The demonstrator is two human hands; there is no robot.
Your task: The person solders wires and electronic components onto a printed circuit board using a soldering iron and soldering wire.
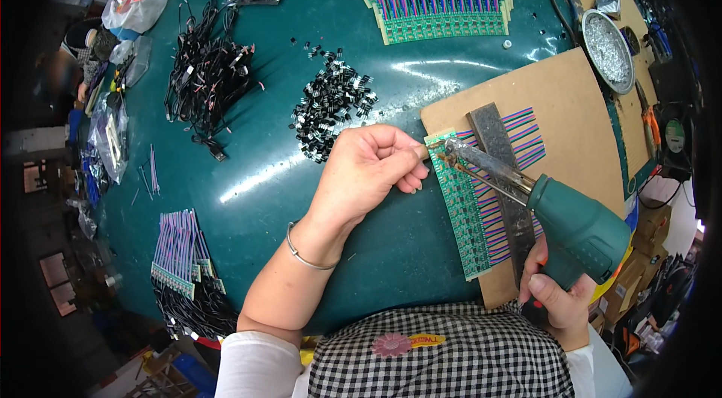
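we'd best steady the green gun-shaped tool (577,226), our right hand (560,300) wrapped round its grip, over the circuit board (460,219) at the cardboard (575,101)'s left edge, left hand (374,165) fingers pinched together, on what we cannot tell.

Pistol-shaped tool (579,229): dark green body, metal tube and thin rod in front; handle in the right hand (556,296), tip close by the left hand's (376,161) fingertips.
Circuit board panel (457,225): green, long, narrow, flat, slanting just right of the left hand, upper end at the tool's tip.
Wires (487,219): multicoloured, in rows along the panel, forward-left of the right hand.
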